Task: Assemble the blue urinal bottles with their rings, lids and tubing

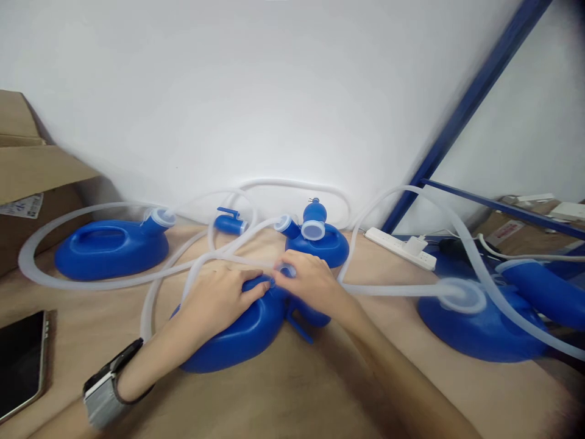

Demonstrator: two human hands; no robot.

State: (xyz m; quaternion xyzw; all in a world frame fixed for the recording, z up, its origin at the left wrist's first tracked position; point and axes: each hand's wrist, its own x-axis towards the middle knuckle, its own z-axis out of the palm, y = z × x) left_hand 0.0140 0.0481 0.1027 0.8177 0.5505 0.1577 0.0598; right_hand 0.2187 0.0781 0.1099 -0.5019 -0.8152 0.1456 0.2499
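Note:
A blue plastic urinal bottle [242, 338] lies on the brown surface in front of me. My left hand [228, 299] is closed over its top, with the thumb by the neck. At the neck, my right hand [306, 277] pinches the mouth piece [287, 270], partly hidden by its fingers. Under the right hand sits a blue funnel-shaped piece with a clip [299, 326], mostly covered. Beyond the hands stands a second blue urinal bottle [338, 247] with a round blue receiver [314, 213] resting on it.
A blue bottle [109, 247] with a hose lies left, another [479, 329] right. White hoses [114, 283] loop across. A blue receiver [228, 224] lies behind. Around are a phone [21, 360], power strip [402, 247], cardboard box [41, 177] and blue metal frame [461, 116].

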